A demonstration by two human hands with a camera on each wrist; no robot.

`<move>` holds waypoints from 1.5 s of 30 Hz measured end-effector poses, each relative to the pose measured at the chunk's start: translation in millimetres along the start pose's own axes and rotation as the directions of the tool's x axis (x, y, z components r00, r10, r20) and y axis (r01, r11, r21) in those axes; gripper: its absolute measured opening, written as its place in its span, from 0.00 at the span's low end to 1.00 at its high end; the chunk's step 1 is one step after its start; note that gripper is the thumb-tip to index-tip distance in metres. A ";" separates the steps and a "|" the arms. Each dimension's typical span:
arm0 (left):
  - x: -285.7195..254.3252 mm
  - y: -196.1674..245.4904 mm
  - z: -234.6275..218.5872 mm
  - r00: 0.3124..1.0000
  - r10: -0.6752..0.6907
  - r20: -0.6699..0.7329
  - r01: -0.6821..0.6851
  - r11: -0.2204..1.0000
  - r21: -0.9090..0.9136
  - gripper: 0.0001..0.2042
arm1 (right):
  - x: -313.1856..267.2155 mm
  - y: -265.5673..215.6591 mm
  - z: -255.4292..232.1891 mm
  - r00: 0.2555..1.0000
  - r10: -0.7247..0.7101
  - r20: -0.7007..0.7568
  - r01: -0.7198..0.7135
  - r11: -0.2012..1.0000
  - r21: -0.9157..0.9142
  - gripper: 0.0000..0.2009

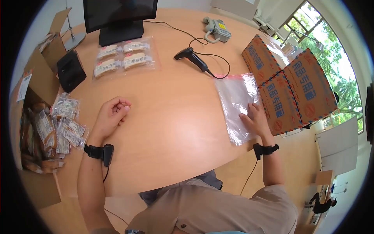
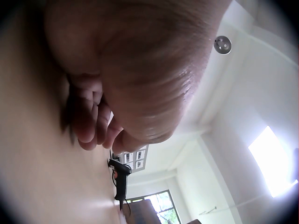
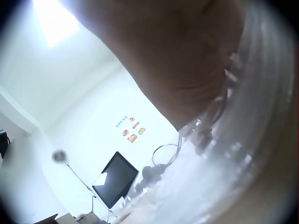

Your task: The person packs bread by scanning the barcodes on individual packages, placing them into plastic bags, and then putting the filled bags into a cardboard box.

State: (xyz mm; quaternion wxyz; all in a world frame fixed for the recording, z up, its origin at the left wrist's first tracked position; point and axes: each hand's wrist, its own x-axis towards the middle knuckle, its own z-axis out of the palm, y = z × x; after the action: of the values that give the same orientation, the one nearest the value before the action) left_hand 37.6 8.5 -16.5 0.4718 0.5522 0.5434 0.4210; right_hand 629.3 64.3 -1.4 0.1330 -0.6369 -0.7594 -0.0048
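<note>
My left hand [image 1: 112, 117] rests on the table at the left, its fingers loosely curled with nothing in them; the left wrist view shows the same hand [image 2: 135, 70] close up. My right hand [image 1: 257, 120] lies on a clear plastic bag [image 1: 233, 105] at the table's right side, fingers spread over it. In the right wrist view the hand [image 3: 182, 60] touches the shiny bag [image 3: 187, 186]. Four packs of sliced food [image 1: 136, 60] lie in clear plastic near the monitor.
A black scanner [image 1: 193, 60] with its cable and a telephone [image 1: 218, 30] stand beyond the bag. The monitor [image 1: 120, 15] and a black device [image 1: 71, 71] are at the back left. Wrapped packets [image 1: 70, 128] spill from an open carton [image 1: 39, 74]. Printed cartons [image 1: 292, 93] stand right.
</note>
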 end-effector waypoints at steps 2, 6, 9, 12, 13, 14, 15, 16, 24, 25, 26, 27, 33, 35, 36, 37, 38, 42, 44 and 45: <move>0.1 0.5 0.8 1.000 0.001 -0.002 -0.001 1.000 0.001 0.07 | -6.3 -3.2 6.9 0.994 -0.031 -0.102 0.031 1.000 0.004 0.29; -1.1 0.7 1.0 1.000 -0.012 -0.023 0.012 1.000 -0.006 0.06 | -7.9 7.3 11.8 0.965 -0.047 -0.258 0.066 0.996 0.065 0.14; -2.7 1.5 2.3 1.000 -0.013 -0.026 0.013 1.000 0.002 0.06 | -3.2 18.2 -0.1 0.970 -0.048 -0.240 0.080 0.989 0.125 0.09; -3.1 0.3 2.3 1.000 -0.007 -0.030 0.007 1.000 0.013 0.06 | 9.6 16.9 -48.8 0.997 0.002 -0.078 0.015 0.976 0.216 0.08; -2.4 -0.2 2.2 0.999 -0.006 -0.031 0.006 1.000 0.011 0.06 | 13.9 13.8 -69.3 0.999 0.037 0.033 -0.044 0.973 0.226 0.08; -1.8 1.1 2.5 0.999 -0.005 -0.040 0.005 1.000 0.015 0.06 | 17.2 9.9 -83.8 1.000 0.020 0.012 -0.023 0.953 0.303 0.09; -1.7 3.4 3.2 0.999 -0.014 -0.031 0.014 1.000 0.009 0.08 | 21.6 0.8 -101.9 1.000 -0.010 -0.015 0.014 0.950 0.312 0.10; -3.1 6.5 3.6 0.999 -0.025 -0.026 0.025 1.000 0.004 0.09 | 25.4 -10.6 -119.7 0.998 -0.042 -0.039 0.053 0.945 0.323 0.10; -39.3 80.3 58.3 0.844 0.035 0.536 0.032 0.993 -0.116 0.42 | 30.5 -205.8 -110.7 0.961 -0.275 0.022 0.225 0.830 0.511 0.10; -46.3 84.4 67.7 0.832 0.105 0.545 -0.022 0.987 -0.157 0.44 | 33.3 -225.1 -87.6 0.923 -0.381 0.055 0.312 0.825 0.471 0.11; -49.8 88.7 73.7 0.816 0.174 0.551 -0.076 0.977 -0.197 0.46 | 36.9 -242.1 -62.0 0.873 -0.480 0.089 0.400 0.809 0.431 0.12; -49.3 91.1 77.5 0.828 0.167 0.536 -0.078 0.980 -0.184 0.46 | 36.2 -263.0 -44.6 0.861 -0.490 0.137 0.391 0.810 0.436 0.10; -21.8 50.4 20.8 0.969 -0.190 0.156 0.238 0.886 -0.398 0.37 | 62.4 -321.9 6.9 0.621 -0.627 0.470 0.220 0.715 0.664 0.12; -12.4 18.8 -13.8 0.972 -0.235 0.030 0.228 0.894 -0.387 0.26 | 76.3 -335.0 -0.6 0.463 -0.614 0.639 -0.108 0.676 0.729 0.14; -9.4 14.7 -28.5 0.972 -0.233 0.014 0.220 0.896 -0.386 0.26 | 92.4 -335.4 -1.0 0.460 -0.622 0.634 -0.113 0.667 0.736 0.16; -6.2 13.1 -42.1 0.969 -0.245 -0.033 0.224 0.928 -0.299 0.22 | 109.3 -335.7 -0.9 0.457 -0.627 0.630 -0.119 0.659 0.742 0.18; -2.7 7.4 -55.6 0.964 -0.253 -0.078 0.232 0.949 -0.211 0.17 | 126.0 -337.8 -0.7 0.548 -0.603 0.580 -0.041 0.673 0.739 0.17; -9.1 30.2 -81.9 0.980 -0.013 -0.196 0.106 0.876 0.471 0.18 | 192.5 -323.0 66.5 0.879 -0.449 0.159 0.303 0.785 0.540 0.19; -20.0 49.0 -77.9 0.939 0.068 -0.336 0.164 0.772 0.614 0.20 | 183.6 -331.9 75.2 0.918 -0.363 0.156 0.248 0.836 0.490 0.20; -24.7 57.5 -74.2 0.878 0.170 -0.447 0.242 0.648 0.722 0.22 | 180.0 -334.9 79.4 0.951 -0.271 0.149 0.182 0.881 0.436 0.21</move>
State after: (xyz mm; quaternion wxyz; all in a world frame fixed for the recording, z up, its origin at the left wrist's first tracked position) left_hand -24.7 -9.4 55.8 0.0559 0.5657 0.7784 0.2663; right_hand 261.7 189.0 13.8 0.1851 -0.4970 -0.8219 0.2079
